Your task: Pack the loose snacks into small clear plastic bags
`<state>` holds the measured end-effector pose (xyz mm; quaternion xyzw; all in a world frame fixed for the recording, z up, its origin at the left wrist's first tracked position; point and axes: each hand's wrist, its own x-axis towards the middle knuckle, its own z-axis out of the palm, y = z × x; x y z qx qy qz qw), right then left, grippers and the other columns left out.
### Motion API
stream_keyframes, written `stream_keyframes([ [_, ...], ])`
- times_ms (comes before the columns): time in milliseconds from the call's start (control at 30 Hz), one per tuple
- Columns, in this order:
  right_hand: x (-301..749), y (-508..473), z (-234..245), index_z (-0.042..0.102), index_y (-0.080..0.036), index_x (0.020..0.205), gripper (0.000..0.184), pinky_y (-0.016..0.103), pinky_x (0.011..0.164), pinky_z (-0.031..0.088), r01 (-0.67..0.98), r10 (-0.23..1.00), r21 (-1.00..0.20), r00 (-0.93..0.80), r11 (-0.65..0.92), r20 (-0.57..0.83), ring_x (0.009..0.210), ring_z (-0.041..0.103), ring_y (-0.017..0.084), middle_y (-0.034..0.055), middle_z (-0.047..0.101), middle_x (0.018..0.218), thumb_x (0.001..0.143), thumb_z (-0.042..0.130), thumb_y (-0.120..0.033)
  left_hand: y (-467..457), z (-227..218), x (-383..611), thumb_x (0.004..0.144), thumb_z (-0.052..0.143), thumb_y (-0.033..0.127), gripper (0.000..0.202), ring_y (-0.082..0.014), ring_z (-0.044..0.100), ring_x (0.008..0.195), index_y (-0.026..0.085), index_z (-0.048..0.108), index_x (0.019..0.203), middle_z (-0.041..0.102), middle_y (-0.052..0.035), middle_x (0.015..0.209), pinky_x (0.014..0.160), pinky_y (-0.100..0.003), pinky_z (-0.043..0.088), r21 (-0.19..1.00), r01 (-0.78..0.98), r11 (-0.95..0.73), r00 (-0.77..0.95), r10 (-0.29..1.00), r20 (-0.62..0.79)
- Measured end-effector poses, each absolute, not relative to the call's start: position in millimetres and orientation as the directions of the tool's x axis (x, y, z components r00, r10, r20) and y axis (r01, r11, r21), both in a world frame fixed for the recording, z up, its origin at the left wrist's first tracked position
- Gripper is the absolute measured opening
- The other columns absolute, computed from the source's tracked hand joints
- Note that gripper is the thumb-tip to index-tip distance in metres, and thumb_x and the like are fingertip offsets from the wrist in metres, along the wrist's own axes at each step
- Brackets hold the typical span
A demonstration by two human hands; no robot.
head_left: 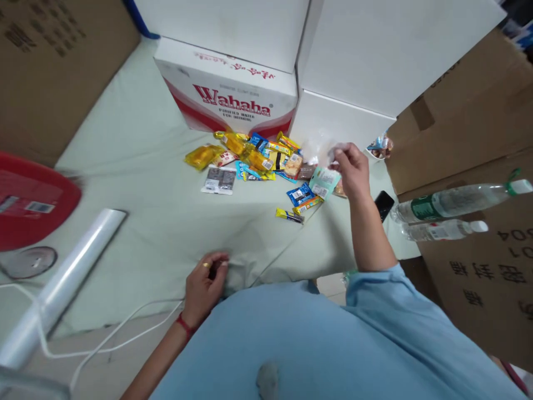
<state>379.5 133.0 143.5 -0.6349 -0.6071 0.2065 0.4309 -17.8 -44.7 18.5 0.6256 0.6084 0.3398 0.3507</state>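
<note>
My right hand reaches out over a pile of snack packets on the pale green cloth. Its fingers are pinched on a thin clear plastic bag held above the packets. A pale teal packet lies just below that hand. My left hand rests near the front edge of the cloth, close to my body, its fingers curled round something small and dark that I cannot make out. A grey packet lies apart at the left of the pile.
A Wahaha carton and white boxes stand behind the pile. Brown cartons flank the right, with two water bottles and a black phone. A film roll, red lid and white cable lie left.
</note>
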Motion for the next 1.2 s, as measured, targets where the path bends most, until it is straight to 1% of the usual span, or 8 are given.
stream_keyframes([
  [100,327.7,73.8,137.1,0.068,-0.025,0.094,0.043,0.03,0.057,0.054,0.211,0.995,-0.977,0.1,0.001,0.023,0.059,0.06,0.016,-0.0007,0.066,0.072,0.09,0.067,-0.069,-33.1,37.8,2.2,0.092,0.062,0.05,0.034,-0.02,0.066,0.083,0.022,0.07,0.109,0.072,-0.0071,0.1,0.075,-0.032,0.056,0.901,0.426,-0.085,0.117,0.992,0.038],
  [233,260.6,20.2,99.3,0.069,-0.022,0.087,0.048,0.025,0.046,0.046,-0.057,0.923,-0.934,-0.184,-0.353,-0.337,0.047,0.053,0.012,-0.0035,0.062,0.059,0.074,0.084,-0.065,-10.4,57.2,45.1,0.077,0.078,0.056,0.057,-0.0304,0.062,0.124,0.023,0.067,0.122,0.068,-0.0148,0.132,0.1,-0.044,0.057,0.938,0.309,-0.156,0.187,0.977,0.101],
  [467,277.2,3.2,65.9,0.066,-0.02,0.079,0.054,0.017,0.036,0.021,-0.339,0.864,-0.818,0.028,-0.465,-0.503,0.04,0.033,0.004,-0.0101,0.048,0.05,0.058,0.095,-0.059,6.3,38.6,73.2,0.078,0.075,0.061,0.045,-0.0195,0.065,0.075,0.019,0.073,0.095,0.074,-0.0058,0.085,0.069,-0.031,0.053,0.951,0.053,0.305,0.227,0.924,-0.309],
  [600,290.2,4.7,66.6,0.069,-0.019,0.087,0.06,0.019,0.045,0.041,-0.389,0.866,-0.803,0.023,-0.452,-0.499,0.053,0.052,0.008,-0.0003,0.067,0.071,0.067,0.087,-0.073,6.1,33.0,76.8,0.077,0.074,0.061,0.045,-0.0169,0.062,0.072,0.019,0.07,0.093,0.071,-0.003,0.08,0.067,-0.028,0.049,0.944,0.002,0.33,0.039,0.943,-0.33],
  [800,258.7,-2.6,51.4,0.07,-0.022,0.088,0.037,0.025,0.058,0.048,-0.081,0.934,-0.931,-0.072,-0.356,-0.351,0.065,0.055,0.013,-0.0018,0.064,0.075,0.074,0.087,-0.053,7.7,36.9,77.7,0.086,0.065,0.055,0.036,-0.0199,0.067,0.099,0.02,0.065,0.094,0.074,-0.0086,0.108,0.088,-0.031,0.052,0.977,0.058,0.207,-0.085,0.976,-0.201],
  [933,307.6,12.6,48.7,0.073,-0.023,0.094,0.03,0.034,0.073,0.054,0.282,0.977,-0.941,0.149,-0.188,-0.151,0.076,0.06,0.02,0.004,0.069,0.085,0.09,0.066,-0.052,8.1,35.9,50.3,0.088,0.062,0.053,0.034,-0.0152,0.059,0.08,0.019,0.064,0.097,0.065,-0.0005,0.086,0.074,-0.026,0.048,0.96,0.13,0.246,-0.244,0.947,-0.21],
  [1067,422.1,50.6,68.6,0.072,-0.018,0.124,0.042,0.055,0.113,0.044,0.773,0.795,-0.548,0.533,-0.319,0.29,0.126,0.055,0.035,0.0187,0.066,0.131,0.098,0.045,-0.039,-1.8,27.2,21.4,0.087,0.065,0.051,0.033,-0.0152,0.057,0.078,0.019,0.066,0.097,0.064,-0.0001,0.085,0.072,-0.026,0.047,0.935,0.207,0.288,-0.286,0.932,-0.224],
  [1200,492.0,102.4,73.3,0.049,-0.016,0.159,0.066,0.063,0.126,0.026,0.929,0.901,-0.135,0.368,-0.345,0.23,0.154,0.03,0.04,0.0217,0.04,0.165,0.1,0.049,-0.045,-17.3,17.4,13.4,0.086,0.064,0.052,0.034,-0.018,0.061,0.079,0.02,0.067,0.096,0.068,-0.0022,0.087,0.074,-0.029,0.049,0.891,0.295,0.345,-0.241,0.929,-0.28],
])
